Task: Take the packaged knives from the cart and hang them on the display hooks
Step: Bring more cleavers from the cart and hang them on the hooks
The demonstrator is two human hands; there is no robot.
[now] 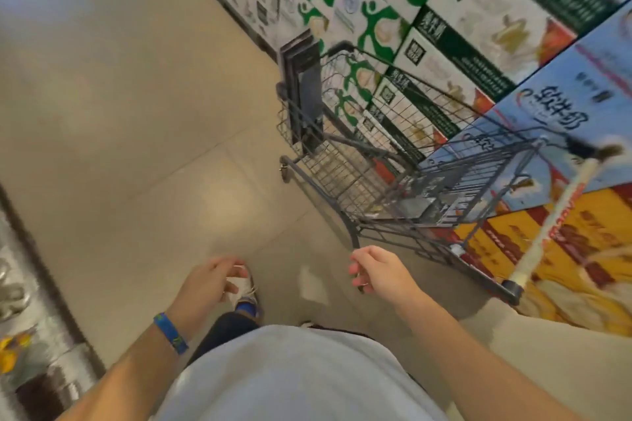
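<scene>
The dark flat packaged knives (304, 92) stand upright at the far end of the grey wire shopping cart (342, 178), right of centre. The cart is hemmed on its right by stacked green-and-white printed cartons (478, 20). Near the body, the left hand (208, 280) and right hand (379, 272) hang loosely curled, holding nothing, apart from the cart.

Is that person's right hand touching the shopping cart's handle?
Apart. The head view shows the right hand hanging loosely curled over the floor, with a clear gap to the cart handle.
</scene>
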